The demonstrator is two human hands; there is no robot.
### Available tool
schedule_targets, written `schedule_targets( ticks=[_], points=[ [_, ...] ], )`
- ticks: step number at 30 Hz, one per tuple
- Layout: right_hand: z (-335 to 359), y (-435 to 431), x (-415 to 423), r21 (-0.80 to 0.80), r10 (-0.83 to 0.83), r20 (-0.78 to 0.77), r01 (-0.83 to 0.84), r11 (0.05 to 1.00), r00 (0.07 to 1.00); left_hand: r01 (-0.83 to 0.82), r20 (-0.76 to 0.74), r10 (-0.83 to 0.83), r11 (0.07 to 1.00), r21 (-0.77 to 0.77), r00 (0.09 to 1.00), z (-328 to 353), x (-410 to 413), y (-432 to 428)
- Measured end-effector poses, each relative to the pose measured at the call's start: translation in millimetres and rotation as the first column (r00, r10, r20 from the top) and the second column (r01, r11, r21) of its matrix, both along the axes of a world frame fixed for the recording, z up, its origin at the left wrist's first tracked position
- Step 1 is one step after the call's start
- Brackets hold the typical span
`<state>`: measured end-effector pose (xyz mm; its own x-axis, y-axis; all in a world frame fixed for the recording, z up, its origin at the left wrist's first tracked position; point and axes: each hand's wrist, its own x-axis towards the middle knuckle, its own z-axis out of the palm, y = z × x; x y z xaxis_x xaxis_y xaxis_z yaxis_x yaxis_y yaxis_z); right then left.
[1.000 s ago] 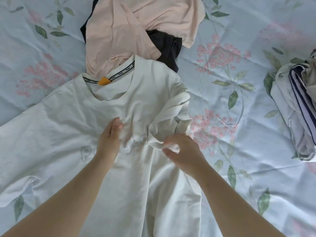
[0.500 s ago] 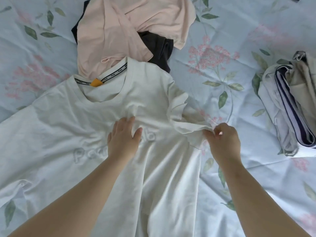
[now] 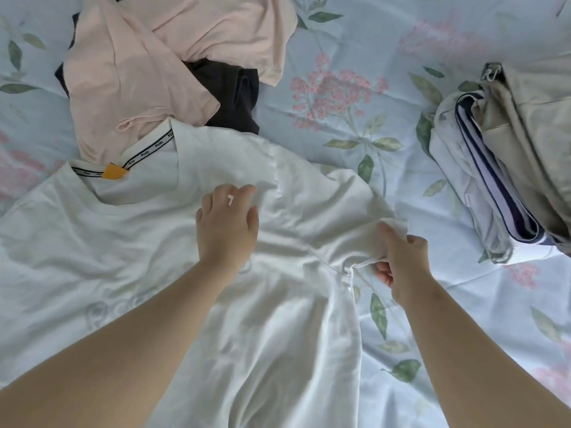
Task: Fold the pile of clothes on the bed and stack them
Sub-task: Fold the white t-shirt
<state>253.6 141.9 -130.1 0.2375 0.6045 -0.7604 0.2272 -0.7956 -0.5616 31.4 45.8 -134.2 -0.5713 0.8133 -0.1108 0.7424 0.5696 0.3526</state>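
Note:
A white T-shirt (image 3: 92,248) with an orange neck tag lies spread face up across the bed. My left hand (image 3: 227,223) presses flat on its chest, fingers spread. My right hand (image 3: 401,261) grips the hem of the shirt's right sleeve, pulled out to the side. Behind the collar lies a crumpled pink garment (image 3: 139,66) on top of a dark one (image 3: 234,94). At the right edge sits a stack of folded clothes (image 3: 506,156), beige on top with a navy-striped piece under it.
The bed is covered by a pale blue sheet (image 3: 355,97) printed with pink flowers and green leaves. Bare sheet shows between the white shirt and the folded stack, and below the stack on the right.
My right hand has drawn the bunched right sleeve out to the right, so it now lies spread. My left hand slid up the chest toward the shoulder and stays flat.

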Motion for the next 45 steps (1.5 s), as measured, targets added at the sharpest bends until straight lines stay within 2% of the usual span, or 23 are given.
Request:
schedule_targets(
  ticks=[2, 5, 7, 11, 14, 17, 19, 22, 25, 27, 28, 31, 33, 35, 39, 42, 44, 45],
  points=[
    [-1.4, 1.0, -1.7, -0.01, 0.126, -0.004, -0.126, 0.992, 0.992, 0.136, -0.029, -0.134, 0.987, 0.08, 0.991, 2.8, 5.5, 24.8],
    [-7.4, -2.6, 0.8, 0.118, 0.218, -0.004, -0.216, 0.969, 0.976, 0.298, -0.053, -0.295, 0.952, 0.074, 0.954, 3.2, 16.5, 67.5],
    [-8.8, -4.7, 5.7, 0.18, 0.246, -0.021, -0.238, 0.954, 0.969, 0.375, -0.035, -0.376, 0.927, -0.029, 0.926, -0.7, 23.6, 95.6],
    [-9.5, -8.2, 16.7, 0.146, 0.142, -0.204, -0.114, 0.983, 0.969, 0.399, -0.051, -0.428, 0.874, -0.278, 0.902, -5.0, 29.3, 130.2],
    [-9.0, -7.3, 21.9, 0.165, 0.175, -0.141, -0.151, 0.975, 0.974, 0.526, -0.014, -0.552, 0.801, -0.286, 0.834, -3.1, 28.1, 139.5],
    [-6.1, -13.5, 27.7, 0.282, 0.313, -0.05, -0.287, 0.915, 0.948, 0.722, 0.07, -0.719, 0.688, -0.073, 0.692, 7.2, 23.4, 131.5],
    [-3.8, -23.6, 30.6, 0.327, 0.453, 0.047, -0.443, 0.835, 0.89, 0.796, 0.05, -0.795, 0.606, 0.011, 0.604, 13.4, 12.8, 112.8],
    [-5.8, -43.7, 31.8, 0.356, 0.624, 0.25, -0.67, 0.651, 0.74, 0.854, 0.06, -0.853, 0.512, -0.095, 0.519, 11.7, -11.7, 80.5],
    [-6.9, -55.5, 27.2, 0.374, 0.67, 0.37, -0.764, 0.526, 0.643, 0.797, 0.158, -0.781, 0.595, -0.106, 0.604, 6.8, -23.3, 67.5],
    [-7.4, -58.4, 24.3, 0.388, 0.671, 0.403, -0.78, 0.491, 0.623, 0.728, 0.203, -0.705, 0.682, -0.07, 0.679, 5.7, -19.7, 69.6],
    [-7.5, -59.0, 23.4, 0.395, 0.661, 0.406, -0.774, 0.495, 0.63, 0.722, 0.204, -0.697, 0.687, -0.084, 0.687, 4.5, -16.0, 70.7],
    [-8.0, -58.1, 24.3, 0.416, 0.623, 0.409, -0.744, 0.524, 0.667, 0.775, 0.161, -0.759, 0.613, -0.151, 0.631, 2.3, -9.7, 77.7],
    [-8.3, -54.6, 27.9, 0.396, 0.596, 0.405, -0.72, 0.57, 0.694, 0.787, 0.169, -0.768, 0.603, -0.13, 0.617, 7.2, -8.9, 82.3],
    [-7.1, -48.5, 32.3, 0.373, 0.558, 0.397, -0.683, 0.628, 0.729, 0.759, 0.237, -0.73, 0.648, -0.056, 0.641, 14.0, -12.9, 88.3],
    [6.7, -29.5, 38.1, 0.427, 0.472, 0.433, -0.636, 0.643, 0.768, 0.704, 0.368, -0.653, 0.711, -0.004, 0.662, 38.9, -15.8, 117.2],
    [18.9, -8.2, 45.8, 0.398, 0.406, 0.362, -0.532, 0.747, 0.839, 0.605, 0.507, -0.543, 0.795, 0.054, 0.669, 64.5, -5.3, 151.7],
    [25.3, 4.5, 51.1, 0.334, 0.386, 0.291, -0.471, 0.817, 0.876, 0.525, 0.502, -0.496, 0.846, 0.096, 0.709, 73.3, 3.6, 179.5],
    [26.7, 8.7, 53.6, 0.296, 0.378, 0.27, -0.45, 0.842, 0.885, 0.501, 0.452, -0.49, 0.859, 0.104, 0.745, 75.5, 9.3, 191.8]
  ],
)
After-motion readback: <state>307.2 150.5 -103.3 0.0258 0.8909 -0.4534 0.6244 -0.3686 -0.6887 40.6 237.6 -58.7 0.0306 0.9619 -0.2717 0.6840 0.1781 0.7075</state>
